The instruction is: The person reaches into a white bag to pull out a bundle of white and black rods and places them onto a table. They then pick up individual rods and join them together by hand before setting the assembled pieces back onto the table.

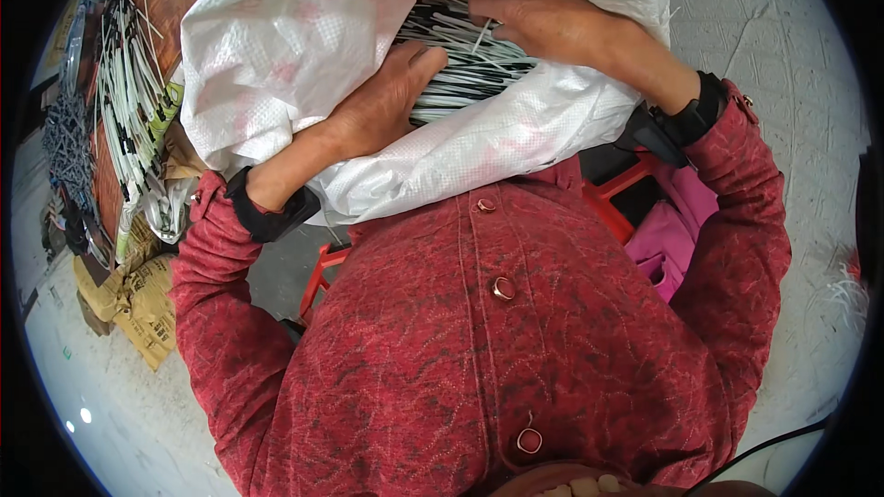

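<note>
Thin black and pale strips [465, 83] lie within the mouth of the white woven sack [262, 74], their long axis running roughly nine to three o'clock, some upper ones askew. From your left grip [379, 99] they lie toward three o'clock; from your right grip [551, 23], toward eight. Neither is clearly nearer. Whether either grip closes on strips or sack cannot be told; your fingers are partly hidden.

The person [387, 368] wears a red patterned jacket [405, 313] (round-buttoned) and black wristbands [241, 208].
</note>
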A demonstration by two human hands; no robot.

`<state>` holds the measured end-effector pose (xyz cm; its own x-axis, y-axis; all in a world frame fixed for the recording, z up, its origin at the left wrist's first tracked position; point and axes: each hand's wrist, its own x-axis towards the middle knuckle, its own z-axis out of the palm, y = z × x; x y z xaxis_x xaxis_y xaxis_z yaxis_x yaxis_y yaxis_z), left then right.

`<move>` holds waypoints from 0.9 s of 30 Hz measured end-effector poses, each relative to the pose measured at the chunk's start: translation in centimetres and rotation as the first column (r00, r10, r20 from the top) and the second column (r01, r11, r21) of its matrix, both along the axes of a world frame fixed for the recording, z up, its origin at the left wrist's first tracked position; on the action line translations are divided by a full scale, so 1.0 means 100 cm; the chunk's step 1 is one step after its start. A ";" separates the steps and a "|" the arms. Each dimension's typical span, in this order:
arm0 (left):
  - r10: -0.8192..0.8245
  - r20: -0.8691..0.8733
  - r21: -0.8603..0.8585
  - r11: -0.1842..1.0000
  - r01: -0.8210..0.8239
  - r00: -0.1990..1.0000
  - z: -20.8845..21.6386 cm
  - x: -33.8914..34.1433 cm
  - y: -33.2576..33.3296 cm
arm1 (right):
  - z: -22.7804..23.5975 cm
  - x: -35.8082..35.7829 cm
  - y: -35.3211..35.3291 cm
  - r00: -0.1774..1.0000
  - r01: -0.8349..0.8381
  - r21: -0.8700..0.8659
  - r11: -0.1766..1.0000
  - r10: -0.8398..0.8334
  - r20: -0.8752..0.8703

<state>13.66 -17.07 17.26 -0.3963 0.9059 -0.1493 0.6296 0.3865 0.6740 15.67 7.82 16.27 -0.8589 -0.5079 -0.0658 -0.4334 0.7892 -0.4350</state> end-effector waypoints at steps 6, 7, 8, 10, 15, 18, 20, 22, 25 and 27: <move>-0.067 -0.059 -0.108 0.992 0.061 0.996 0.006 0.002 -0.001 | -0.019 -0.017 -0.007 0.992 0.021 0.034 0.999 -0.017 -0.126; -0.069 -0.079 -0.086 0.994 0.062 0.995 0.005 0.003 -0.002 | -0.015 -0.019 -0.012 0.992 0.018 0.033 0.999 -0.014 -0.127; -0.071 -0.098 -0.064 0.996 0.065 0.993 0.004 0.004 -0.004 | -0.010 -0.019 -0.015 0.996 0.045 0.060 0.997 -0.040 -0.075; -0.068 -0.114 -0.039 0.997 0.064 0.991 0.003 0.006 -0.002 | 0.003 -0.015 -0.021 0.995 0.090 0.123 0.988 -0.095 0.033; -0.065 -0.136 -0.030 0.998 0.062 0.989 0.006 0.005 0.002 | 0.012 -0.004 -0.037 0.999 0.035 -0.108 0.994 -0.037 -0.010; -0.035 -0.073 -0.046 0.998 0.032 0.997 0.011 0.006 0.005 | 0.002 0.004 -0.042 0.934 0.166 -0.339 0.926 -0.037 0.354; -0.051 -0.049 0.034 0.998 0.053 0.998 0.007 0.002 0.005 | -0.004 0.002 -0.032 0.883 0.182 -0.287 0.941 -0.028 0.468; -0.055 -0.035 0.072 0.996 0.057 0.998 0.002 -0.003 0.006 | -0.008 -0.001 -0.021 0.747 0.183 -0.179 0.967 -0.019 0.664; -0.069 0.068 0.187 0.981 0.055 0.995 -0.002 -0.010 0.008 | -0.008 0.001 -0.019 0.677 0.299 -0.312 0.902 0.030 0.735; -0.006 -0.062 0.208 0.978 0.019 0.998 0.001 -0.007 0.004 | -0.001 -0.001 -0.023 0.645 0.358 -0.374 0.856 0.063 0.762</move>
